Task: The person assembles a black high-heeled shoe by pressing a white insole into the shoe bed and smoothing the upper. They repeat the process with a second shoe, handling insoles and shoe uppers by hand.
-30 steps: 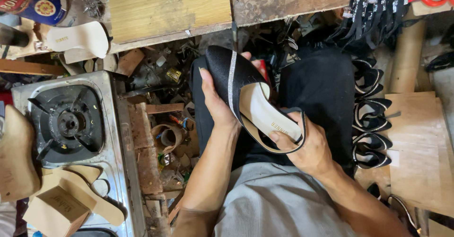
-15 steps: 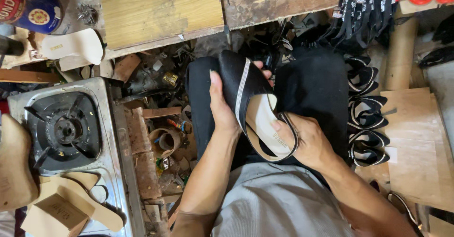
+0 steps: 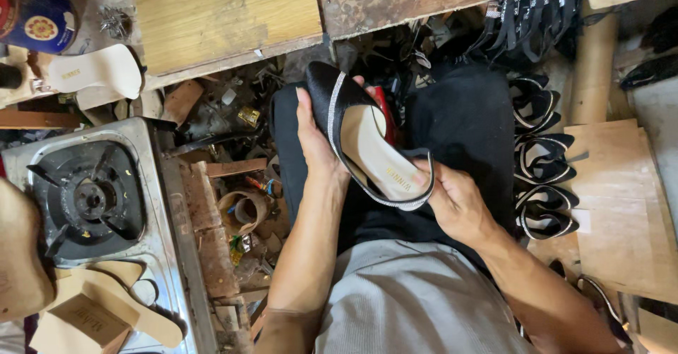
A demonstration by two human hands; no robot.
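Over my lap I hold a black pointed shoe with a cream insole and a sparkling silver trim along its rim. My left hand grips the shoe's left side near the toe, fingers wrapped under it. At the heel end, my right hand clasps the back of the shoe with the thumb on the rim. A red part shows just behind the shoe near my left fingertips. The toe points away from me toward the workbench.
A gas stove burner sits at the left, with tan insoles below it. A wooden workbench runs along the top. Black shoe uppers lie stacked at the right beside a wooden board. Scraps litter the floor.
The shoe has turned slightly in my hands and its toe has swung a little toward the left. Both hands keep their grip.
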